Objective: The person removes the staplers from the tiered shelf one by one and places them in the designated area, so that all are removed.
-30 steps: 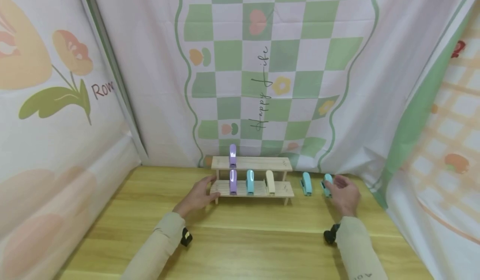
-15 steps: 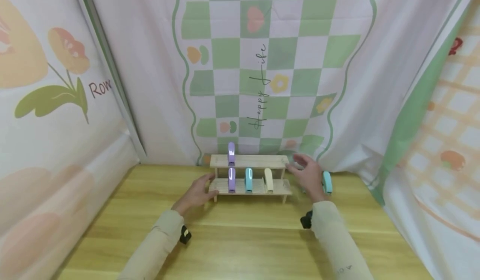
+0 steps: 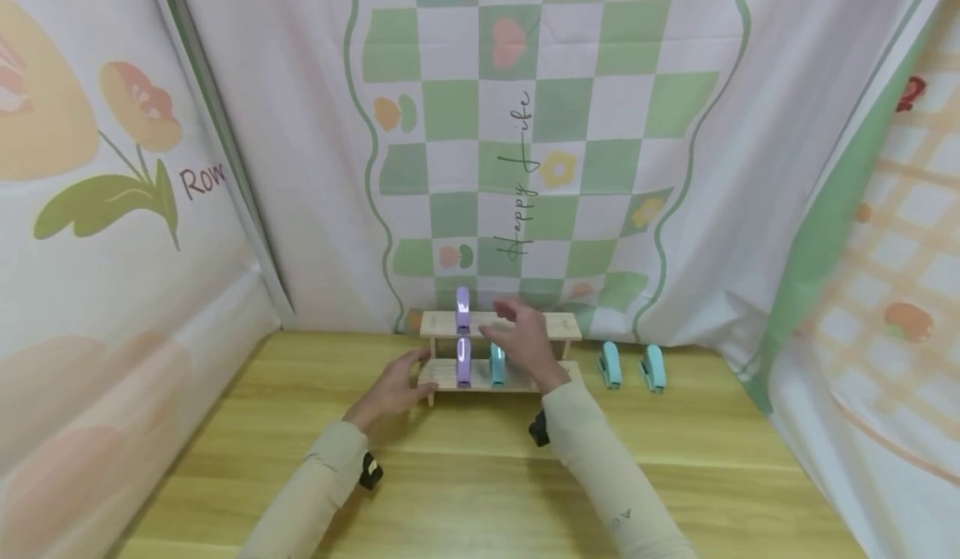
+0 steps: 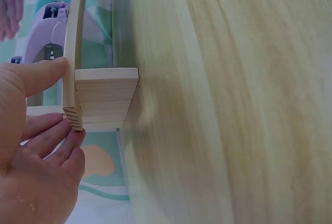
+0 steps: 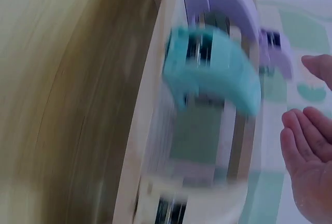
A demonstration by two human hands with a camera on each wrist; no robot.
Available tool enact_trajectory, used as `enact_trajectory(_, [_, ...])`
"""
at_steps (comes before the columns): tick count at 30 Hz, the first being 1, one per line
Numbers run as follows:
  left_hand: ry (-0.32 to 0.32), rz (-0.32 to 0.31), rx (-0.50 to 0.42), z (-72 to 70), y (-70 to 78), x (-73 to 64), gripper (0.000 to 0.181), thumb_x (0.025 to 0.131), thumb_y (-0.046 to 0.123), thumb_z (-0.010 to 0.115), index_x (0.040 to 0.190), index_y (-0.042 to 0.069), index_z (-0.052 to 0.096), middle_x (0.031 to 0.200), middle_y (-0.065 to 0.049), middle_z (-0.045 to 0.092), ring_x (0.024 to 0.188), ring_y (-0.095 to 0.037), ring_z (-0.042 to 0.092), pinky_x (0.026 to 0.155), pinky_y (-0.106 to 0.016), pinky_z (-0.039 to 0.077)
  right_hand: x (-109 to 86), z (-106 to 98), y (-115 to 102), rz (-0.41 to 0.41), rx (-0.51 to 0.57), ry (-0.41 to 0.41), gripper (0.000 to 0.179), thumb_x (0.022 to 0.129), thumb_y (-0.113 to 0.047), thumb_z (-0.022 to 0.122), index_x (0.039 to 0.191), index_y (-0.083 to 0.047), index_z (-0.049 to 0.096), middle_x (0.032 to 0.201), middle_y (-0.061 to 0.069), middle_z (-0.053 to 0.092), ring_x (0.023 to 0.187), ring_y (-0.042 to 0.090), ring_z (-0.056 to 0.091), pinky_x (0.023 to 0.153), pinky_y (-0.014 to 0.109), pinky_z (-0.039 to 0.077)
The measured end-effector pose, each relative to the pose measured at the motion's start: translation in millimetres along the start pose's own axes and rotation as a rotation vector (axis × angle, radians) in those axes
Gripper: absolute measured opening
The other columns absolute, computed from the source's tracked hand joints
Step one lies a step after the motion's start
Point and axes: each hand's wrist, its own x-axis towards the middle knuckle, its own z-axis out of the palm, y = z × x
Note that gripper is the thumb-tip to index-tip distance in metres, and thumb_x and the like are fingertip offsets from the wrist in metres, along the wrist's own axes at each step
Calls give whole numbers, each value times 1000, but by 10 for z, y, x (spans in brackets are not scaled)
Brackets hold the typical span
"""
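A two-tier wooden display stand (image 3: pixel 562 326) stands at the back of the table. My left hand (image 3: pixel 388 388) grips the left end of its lower shelf; in the left wrist view the thumb (image 4: pixel 46 74) lies on top and the fingers curl at the edge. One purple stapler (image 3: pixel 463 311) stands on the upper shelf. Below it are another purple stapler (image 3: pixel 464 363), a teal stapler (image 3: pixel 497 369) and a cream stapler (image 5: pixel 192 203), the last hidden in the head view. Over the stand hovers my right hand (image 3: pixel 525 341), fingers apart and holding nothing, near the upper purple stapler.
Two light-blue staplers, a nearer one (image 3: pixel 611 366) and a farther one (image 3: pixel 654 369), stand on the wooden table (image 3: pixel 465 492) right of the stand. A checked curtain (image 3: pixel 510 167) hangs close behind it, and printed cloth (image 3: pixel 127 292) closes off the left side.
My right hand has left the rightmost light-blue stapler and moved left, with nothing in it, to above the stand. The left hand stays at the shelf end.
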Motion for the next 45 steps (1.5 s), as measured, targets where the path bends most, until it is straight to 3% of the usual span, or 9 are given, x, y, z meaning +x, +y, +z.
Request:
enact_trajectory(4, [0, 7, -14, 16, -10, 4, 71, 97, 18, 76, 156, -4, 43, 157, -26, 52, 148, -46, 47, 127, -64, 35, 41, 216, -73, 13, -23, 30, 60, 89, -21, 86, 140, 2, 63, 138, 23, 67, 130, 37, 64, 112, 50, 57])
enact_trajectory(10, [10, 23, -4, 23, -14, 4, 70, 96, 14, 77, 155, -5, 44, 156, -27, 53, 147, -47, 47, 127, -63, 35, 92, 416, -178, 68, 37, 79, 58, 87, -21, 86, 136, 2, 65, 135, 22, 68, 127, 36, 66, 108, 47, 60])
enact_trajectory(18, [8, 16, 10, 7, -3, -7, 71, 97, 16, 75, 156, -6, 42, 158, -27, 51, 149, -47, 46, 128, -63, 33, 173, 596, -196, 93, 75, 152, 43, 88, -19, 86, 125, -3, 71, 123, 18, 75, 115, 32, 72, 100, 43, 64])
enact_trajectory(24, [16, 22, 11, 7, -7, 0, 71, 97, 16, 76, 155, -7, 42, 157, -27, 52, 148, -47, 47, 128, -62, 34, 226, 668, -156, 129, 166, 201, 39, 86, -10, 83, 122, -2, 73, 117, 19, 77, 108, 32, 75, 94, 39, 66])
enact_trajectory(33, [22, 17, 1, -23, 41, -14, 70, 96, 14, 76, 154, -7, 43, 156, -28, 52, 147, -47, 48, 127, -63, 35, 240, 608, -153, 153, 173, 188, 42, 83, -2, 81, 124, -4, 73, 118, 14, 77, 108, 29, 74, 98, 39, 65])
enact_trajectory(45, [18, 4, 13, -13, 53, -28, 70, 96, 14, 76, 155, -6, 43, 156, -28, 52, 146, -48, 48, 126, -65, 36, 95, 233, -82, -24, 57, 32, 37, 82, -6, 87, 118, -10, 77, 114, 9, 79, 108, 26, 74, 102, 44, 62])
